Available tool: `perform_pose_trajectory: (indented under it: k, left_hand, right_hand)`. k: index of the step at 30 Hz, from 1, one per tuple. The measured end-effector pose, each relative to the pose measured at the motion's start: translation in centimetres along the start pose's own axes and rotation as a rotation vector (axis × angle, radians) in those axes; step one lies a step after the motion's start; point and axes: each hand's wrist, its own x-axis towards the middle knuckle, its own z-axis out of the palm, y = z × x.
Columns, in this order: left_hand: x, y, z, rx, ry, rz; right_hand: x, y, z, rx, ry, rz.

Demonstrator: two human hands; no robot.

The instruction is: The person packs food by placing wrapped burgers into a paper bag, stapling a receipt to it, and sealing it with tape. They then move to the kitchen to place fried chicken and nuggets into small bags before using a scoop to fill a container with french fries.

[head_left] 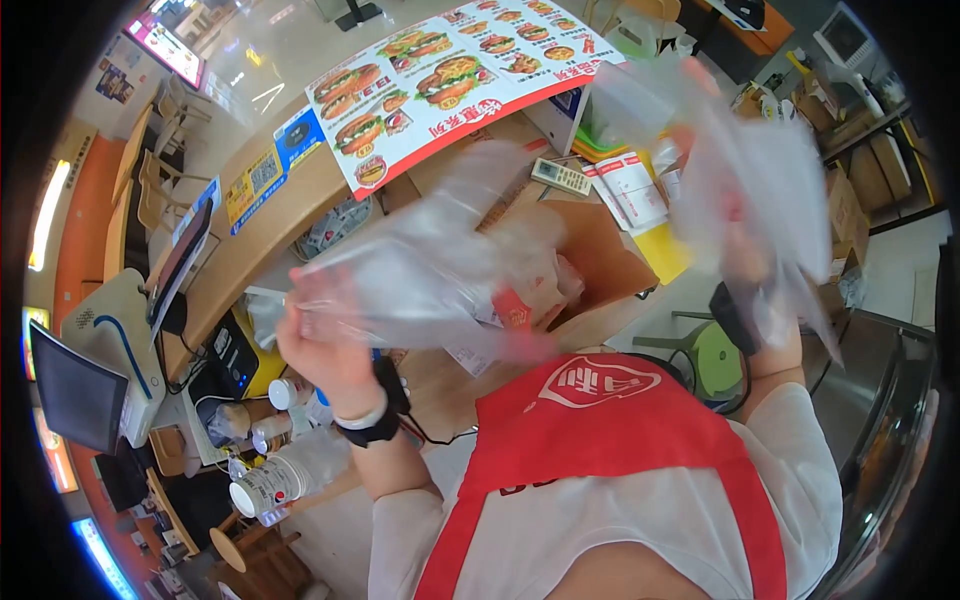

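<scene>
Glossy pale floor (265, 52) spreads past the far edge of the wooden surface (232, 272); wooden chairs (155, 208) stand beyond its left edge, a green stool (718, 358) near its right.

Head view, single: worn above both hands, facing forward and down; wide, rounded field; left hand (328, 355) and right hand (746, 258) near, desk (432, 398) below them.

Burger menu (450, 85) along the wooden counter (240, 268), green seat (716, 355), dark-screened monitor (75, 388)
</scene>
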Motion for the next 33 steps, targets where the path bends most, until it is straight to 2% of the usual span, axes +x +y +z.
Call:
perform_pose_trajectory:
  k: [1,3,4,6,7,9,10,11,12,13,14,16,17,18,19,20,22,23,24,27,30,31,32,33]
  left_hand:
    - [0.0,1.2,-1.2,0.000,0.010,0.003]
    - [-0.6,3.5,-3.7,0.020,0.245,0.027]
    - [-1.1,4.6,-5.1,0.021,0.252,0.030]
    - [-2.3,6.5,-7.4,-0.019,0.454,0.124]
    - [-2.6,7.0,-7.5,-0.023,0.562,0.195]
    - [-3.3,9.6,-9.2,0.034,0.636,0.237]
    - [-3.6,10.3,-8.9,0.087,0.702,0.271]
    - [-3.5,10.6,-8.1,0.083,0.779,0.402]
    - [-3.3,11.6,-8.2,0.091,0.784,0.431]
    - [-3.2,13.0,-8.8,0.078,0.788,0.516]
    - [-3.1,14.2,-9.4,0.062,0.790,0.599]
    - [-3.1,15.4,-10.6,0.043,0.787,0.696]
    - [-3.2,15.4,-11.2,0.722,0.836,0.783]
    - [-3.0,15.4,-12.3,1.411,0.830,0.809]
    - [-1.8,17.0,-14.8,1.261,0.870,0.902]
    - [-1.1,17.0,-14.9,1.259,0.874,0.908]
    - [0.5,16.2,-15.2,1.392,1.041,0.801]
    - [2.5,15.7,-14.5,0.928,0.982,0.916]
    - [3.4,16.3,-14.7,0.927,0.982,0.919]
    - [5.6,19.1,-16.7,0.002,0.646,0.940]
    - [8.1,18.5,-18.2,0.037,0.696,0.929]
    - [8.6,17.9,-19.8,0.021,0.591,0.898]
    - [8.8,17.1,-20.7,0.025,0.597,0.888]
    - [8.9,16.1,-21.7,0.118,0.736,0.767]
  right_hand:
    - [0.3,1.1,-0.3,-0.001,-0.006,0.009]
    - [1.5,5.3,-2.0,0.455,-0.575,0.421]
    - [2.1,6.7,-2.6,0.184,-0.684,0.491]
    - [2.6,6.9,-1.3,-0.295,-0.940,0.255]
    - [2.7,7.3,-0.4,-0.289,-0.951,0.258]
    - [2.6,8.4,1.6,-0.668,-1.244,0.076]
    - [2.5,8.9,2.8,-0.656,-1.262,0.066]
    - [2.4,9.4,4.2,-0.816,-1.402,0.043]
    - [2.4,10.1,5.4,-0.980,-1.536,0.011]
    - [2.5,11.3,6.4,-0.976,-1.619,-0.051]
    - [2.4,11.9,7.4,-0.966,-1.632,-0.075]
    - [2.0,13.1,9.3,-1.154,-1.749,0.026]
    - [1.5,14.6,9.1,-0.975,-1.800,-0.236]
    - [0.6,15.8,8.5,-0.976,-1.806,-0.247]
    - [-0.7,15.7,8.4,-1.001,-1.851,-0.188]
    - [-1.4,15.8,8.6,-1.026,-1.893,-0.127]
    - [-2.3,16.6,8.8,-1.058,-1.906,-0.186]
    - [-2.6,17.0,8.8,-1.071,-1.895,-0.232]
    - [-2.7,17.4,8.8,-1.087,-1.878,-0.284]
    - [-3.0,18.6,8.5,-1.146,-1.803,-0.447]
    - [-3.5,19.8,8.3,-1.198,-1.716,-0.620]
    - [-3.8,20.0,8.2,-1.213,-1.688,-0.655]
    - [-4.0,20.3,8.1,-1.223,-1.663,-0.684]
    - [-4.1,20.6,7.9,-1.238,-1.639,-0.705]
